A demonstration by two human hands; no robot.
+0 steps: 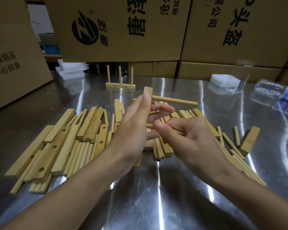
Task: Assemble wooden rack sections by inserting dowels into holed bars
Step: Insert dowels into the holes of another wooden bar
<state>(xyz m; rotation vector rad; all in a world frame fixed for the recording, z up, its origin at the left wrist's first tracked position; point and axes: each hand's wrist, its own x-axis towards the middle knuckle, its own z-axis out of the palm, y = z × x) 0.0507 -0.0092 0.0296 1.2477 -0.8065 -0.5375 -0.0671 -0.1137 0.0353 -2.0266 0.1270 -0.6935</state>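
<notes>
Pale wood covers the middle of the reflective steel table [156,196]. One finished rack section [120,85], a short holed bar with three round dowels standing upright in it, sits well back near the stacked brown cardboard boxes [123,30]. The second section is under way in the air above the pile. The left hand [135,123] grips a light wooden square-edged bar [148,90] roughly upright, thumb pressed on its face and fingers curled behind it. One round wooden dowel [175,101] already juts from the bar's upper end toward the right. The right hand [188,138] pinches a second short wooden dowel [149,125] between thumb and forefinger, its blunt tip aimed left at the bar's lower part. Whether that tip has entered a hole I cannot tell, since the left hand hides the spot. By my reckoning this section is about a third done, with this dowel to seat and probably one more after it. Much more is left: a heap of loose holed bars [60,130] and a spread of thin loose dowels [80,153] lie unassembled on both sides of the hands, enough for many more sections. A clear plastic water bottle [273,93] lies on its side at the far right, near white foam blocks [223,80].
</notes>
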